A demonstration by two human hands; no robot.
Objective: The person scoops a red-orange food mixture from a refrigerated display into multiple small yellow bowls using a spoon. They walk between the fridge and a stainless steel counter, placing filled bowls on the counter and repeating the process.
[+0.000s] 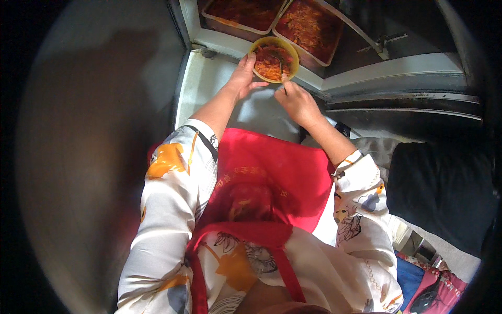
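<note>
My left hand (242, 76) supports a yellow bowl (291, 46) from its left side, thumb at the rim and fingers reaching underneath. The bowl holds chopped red, sauce-coated food (266, 59). In my right hand (300, 103) is a thin utensil (281, 66), probably a spoon, pinched by its dark handle. Its upper part rests in the food, and the tip is hard to make out. The bowl is held up in front of two rectangular tubs, a left tub (240, 26) and a right tub (308, 55), both filled with similar red food.
A white frame (219, 45) with a raised sill runs between me and the tubs. On the left stands a large grey panel (98, 117). Dark cloth (439, 184) lies at the right, with coloured fabrics (425, 284) below it. My red apron (274, 157) spreads under my forearms.
</note>
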